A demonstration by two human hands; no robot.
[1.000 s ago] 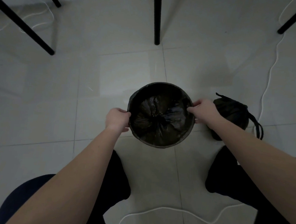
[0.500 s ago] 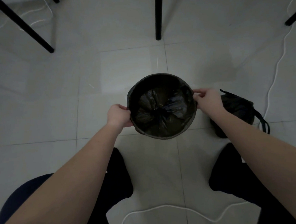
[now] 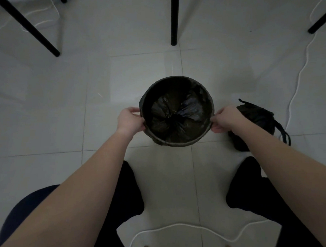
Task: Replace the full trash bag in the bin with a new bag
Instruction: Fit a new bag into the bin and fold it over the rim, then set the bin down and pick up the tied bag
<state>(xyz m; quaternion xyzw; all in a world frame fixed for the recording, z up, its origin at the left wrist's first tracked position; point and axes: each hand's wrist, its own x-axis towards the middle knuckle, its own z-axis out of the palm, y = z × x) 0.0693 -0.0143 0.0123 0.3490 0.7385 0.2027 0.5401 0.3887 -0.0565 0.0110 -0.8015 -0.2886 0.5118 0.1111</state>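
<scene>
Spreading out on every side, the pale tiled floor (image 3: 63,117) leaves open room to the left of the bin and beyond it. Three black furniture legs (image 3: 173,19) bound it at the far edge, and a white cable (image 3: 298,74) runs down the right side past the full bag. Another loop of cable lies near, between the person's dark-trousered legs (image 3: 129,193). The round dark bin (image 3: 176,145) stands on the floor in the middle, just beyond the knees, seen from above. A black new bag (image 3: 176,116) lines it, with crumpled plastic gathered toward the bottom centre and its edge drawn over the rim. The full bag (image 3: 258,117), tied shut with its handles trailing right, sits on the floor just right of the bin, partly hidden behind the right forearm. Both bare arms reach forward, backs of the hands up. The left grip (image 3: 130,119) holds the rim's left edge, fingers curled round bag and rim. The right grip (image 3: 225,117) pinches the rim's right edge the same way.
</scene>
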